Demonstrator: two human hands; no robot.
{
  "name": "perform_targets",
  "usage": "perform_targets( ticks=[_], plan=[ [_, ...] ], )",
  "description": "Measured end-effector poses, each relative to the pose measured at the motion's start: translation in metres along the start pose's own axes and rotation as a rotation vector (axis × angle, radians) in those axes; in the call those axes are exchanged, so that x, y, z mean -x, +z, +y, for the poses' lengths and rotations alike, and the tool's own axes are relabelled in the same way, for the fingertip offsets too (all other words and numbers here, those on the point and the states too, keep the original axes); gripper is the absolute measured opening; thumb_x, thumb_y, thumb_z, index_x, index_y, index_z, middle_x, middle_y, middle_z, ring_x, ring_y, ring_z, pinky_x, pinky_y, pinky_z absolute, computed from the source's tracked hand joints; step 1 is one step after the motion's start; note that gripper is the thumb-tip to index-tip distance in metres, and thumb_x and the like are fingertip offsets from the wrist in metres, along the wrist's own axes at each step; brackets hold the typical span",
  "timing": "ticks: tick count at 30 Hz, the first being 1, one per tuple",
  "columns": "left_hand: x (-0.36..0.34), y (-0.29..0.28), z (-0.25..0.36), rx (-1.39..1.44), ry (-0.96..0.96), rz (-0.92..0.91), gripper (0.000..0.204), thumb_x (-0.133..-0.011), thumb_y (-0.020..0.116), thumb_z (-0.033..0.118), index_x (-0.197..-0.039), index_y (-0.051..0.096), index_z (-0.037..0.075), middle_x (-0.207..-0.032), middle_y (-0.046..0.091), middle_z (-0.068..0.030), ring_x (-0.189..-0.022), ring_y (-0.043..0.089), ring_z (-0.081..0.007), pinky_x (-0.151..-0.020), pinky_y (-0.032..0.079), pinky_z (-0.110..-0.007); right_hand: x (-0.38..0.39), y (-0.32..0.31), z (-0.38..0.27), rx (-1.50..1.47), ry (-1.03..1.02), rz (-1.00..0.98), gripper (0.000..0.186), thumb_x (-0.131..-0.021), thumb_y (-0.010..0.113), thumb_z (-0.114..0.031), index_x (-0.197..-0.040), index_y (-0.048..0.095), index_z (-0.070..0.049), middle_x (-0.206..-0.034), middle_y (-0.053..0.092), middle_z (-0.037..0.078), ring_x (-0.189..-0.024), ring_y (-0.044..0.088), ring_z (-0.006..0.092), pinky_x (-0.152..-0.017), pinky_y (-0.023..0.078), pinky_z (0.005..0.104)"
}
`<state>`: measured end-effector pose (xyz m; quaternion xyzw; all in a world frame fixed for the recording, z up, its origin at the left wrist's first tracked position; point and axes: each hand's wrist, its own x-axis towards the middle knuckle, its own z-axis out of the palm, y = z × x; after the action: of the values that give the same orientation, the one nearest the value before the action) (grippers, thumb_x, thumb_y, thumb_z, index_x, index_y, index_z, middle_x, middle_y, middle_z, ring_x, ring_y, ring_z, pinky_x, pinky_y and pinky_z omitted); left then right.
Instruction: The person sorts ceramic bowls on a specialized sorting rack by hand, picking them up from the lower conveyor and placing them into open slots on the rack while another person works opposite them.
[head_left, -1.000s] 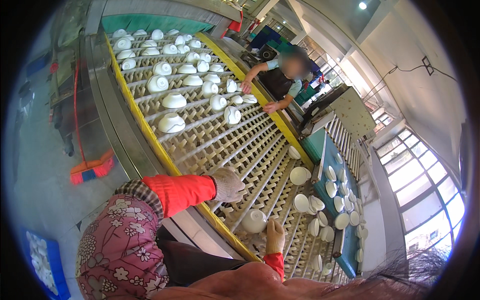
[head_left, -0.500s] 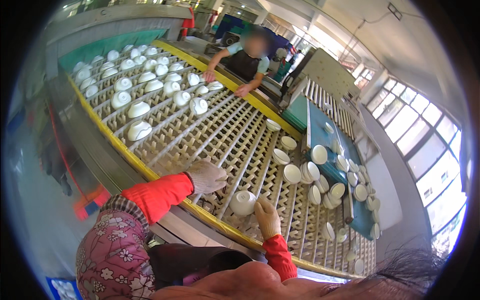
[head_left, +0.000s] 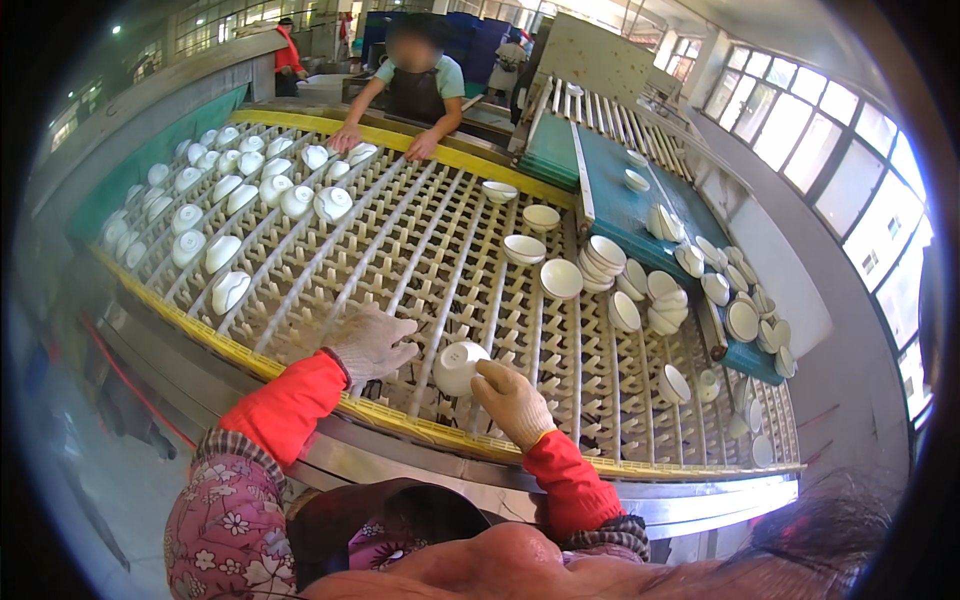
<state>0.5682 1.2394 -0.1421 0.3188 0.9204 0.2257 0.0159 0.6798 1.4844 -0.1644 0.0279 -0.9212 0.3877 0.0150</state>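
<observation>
Bowl [head_left: 457, 370], base up, against right fingers [head_left: 490, 377]

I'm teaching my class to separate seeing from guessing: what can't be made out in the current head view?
Head view:
Underside of the cream-gloved right grip: hidden by the hand's back.
Inside of the upturned round white bowl beside it: hidden by its wall.
Lower bowls in the stack of round white bowls: mostly covered by upper ones.
Legs of the dark-aproned co-worker: hidden by the yellow-edged slatted rack.
</observation>
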Motion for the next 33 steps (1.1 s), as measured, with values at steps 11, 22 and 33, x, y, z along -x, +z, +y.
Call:
perform_targets(
  ticks=[11,22,33],
  plan=[
    [-0.005,0.016,0.007,-0.063,0.224,0.072,0.020,-0.085,0.065,0.024,-0.094,0.066,0.006,-0.067,0.061,-0.0167,-0.073,0.063,-0.0401,-0.078,0.048,-0.050,0.006,-0.003,0.015,-0.083,-0.002,-0.039,0.038,-0.096,0.057,-0.034,-0.122,0.064,-0.006,-0.108,0.069,0.021,-0.102,0.066,0.0357,-0.089,0.051,0.0401],
    [-0.009,0.029,0.016,-0.092,0.198,-0.015,0.023,-0.087,0.062,0.028,-0.093,0.066,0.007,-0.070,0.063,-0.0152,-0.075,0.062,-0.0382,-0.086,0.045,-0.050,0.006,-0.011,0.022,-0.125,0.038,-0.158,0.038,-0.098,0.056,-0.033,-0.123,0.065,-0.007,-0.110,0.068,0.021,-0.103,0.065,0.0359,-0.090,0.050,0.0398],
    [-0.013,0.034,0.026,-0.121,0.152,-0.011,0.029,-0.087,0.059,0.034,-0.091,0.068,0.007,-0.068,0.061,-0.0170,-0.074,0.060,-0.0378,-0.076,0.046,-0.049,0.009,-0.009,0.048,-0.226,-0.006,-0.152,0.038,-0.101,0.054,-0.030,-0.122,0.064,0.001,-0.095,0.069,0.010,-0.091,0.065,0.0166,-0.083,0.051,0.0302]
  ],
)
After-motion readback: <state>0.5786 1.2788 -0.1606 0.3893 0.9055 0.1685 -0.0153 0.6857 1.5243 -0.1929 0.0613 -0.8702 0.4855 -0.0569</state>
